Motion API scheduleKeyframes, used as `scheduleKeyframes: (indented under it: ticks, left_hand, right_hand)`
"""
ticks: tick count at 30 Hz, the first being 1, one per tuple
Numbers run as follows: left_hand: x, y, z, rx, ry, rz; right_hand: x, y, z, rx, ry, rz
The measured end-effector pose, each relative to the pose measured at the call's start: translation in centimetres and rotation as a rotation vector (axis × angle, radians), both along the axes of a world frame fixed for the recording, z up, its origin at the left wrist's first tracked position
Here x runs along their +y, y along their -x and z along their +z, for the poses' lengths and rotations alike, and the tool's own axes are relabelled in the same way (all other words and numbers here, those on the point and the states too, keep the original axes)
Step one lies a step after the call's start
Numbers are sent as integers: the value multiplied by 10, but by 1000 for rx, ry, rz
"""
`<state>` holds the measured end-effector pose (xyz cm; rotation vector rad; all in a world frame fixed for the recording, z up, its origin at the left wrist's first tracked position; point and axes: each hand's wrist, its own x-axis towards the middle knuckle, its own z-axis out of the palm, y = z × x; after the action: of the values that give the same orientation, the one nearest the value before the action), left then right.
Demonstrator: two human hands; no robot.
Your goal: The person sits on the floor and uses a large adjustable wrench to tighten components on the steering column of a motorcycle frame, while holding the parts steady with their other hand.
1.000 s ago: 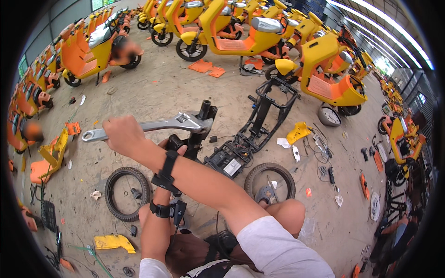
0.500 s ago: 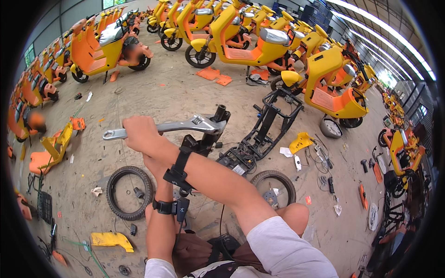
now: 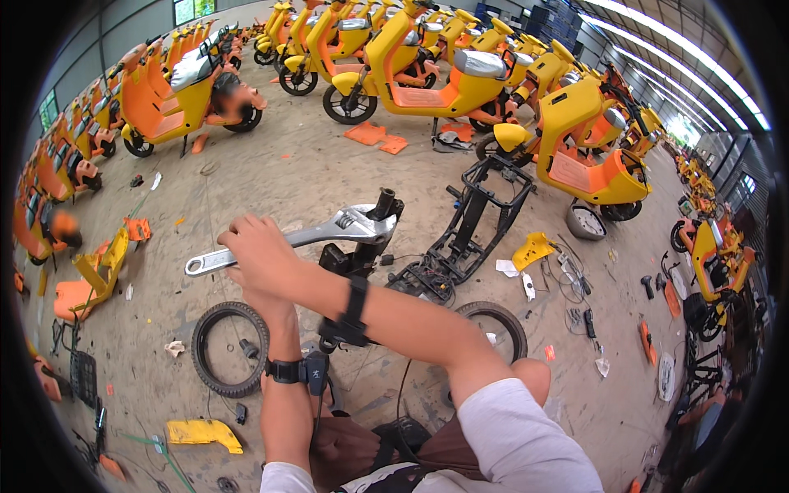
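Observation:
A large silver adjustable wrench (image 3: 325, 230) lies across in front of me. Its jaw sits around the upright black tube (image 3: 384, 202) of a dark scooter frame part (image 3: 357, 261). My right hand (image 3: 261, 251) reaches across my body and is closed over the wrench's handle, its fingers curled over the top edge. Just below, my left hand (image 3: 267, 302) comes up against the underside of the handle; its fingers are mostly hidden behind my right hand. The wrench's holed end sticks out to the left of both hands.
A stripped black frame (image 3: 472, 222) lies beyond. Tyres (image 3: 205, 374) rest on either side of me. Yellow panels (image 3: 205, 435), cables (image 3: 567, 275) and an orange-yellow body piece (image 3: 99, 275) litter the floor. Rows of yellow scooters (image 3: 427, 90) stand behind.
My right hand's grip has loosened a little, with fingers less tightly fisted. The right forearm has shifted slightly right and lower. More of my left hand shows. The wrench's jaw stays on the tube.

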<state>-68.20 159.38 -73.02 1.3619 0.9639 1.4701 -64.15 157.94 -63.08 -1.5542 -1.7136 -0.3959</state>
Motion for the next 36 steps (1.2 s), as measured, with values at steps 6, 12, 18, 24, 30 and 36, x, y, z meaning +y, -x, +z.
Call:
scheduleKeyframes:
  ticks: [6,12,18,24,30,36]
  left_hand:
    - [1,1,-1,-468,35,-342]
    - [-13,-1,16,-442,-18,-283]
    - [-13,-7,6,-410,-73,-221]
    - [-23,-12,12,-389,-122,-157]
    - [-36,-13,14,-318,-150,-124]
    - [-36,-10,12,-302,-175,-87]
  right_hand:
    - [-139,-18,5,210,-80,299]
    - [-239,-71,-38,1162,-84,-116]
    - [-258,-142,-62,1815,-391,-97]
    - [-271,-158,-58,1946,-370,-87]
    - [-276,-166,-65,1951,-306,-88]
    - [-268,-168,-79,1947,-290,-107]
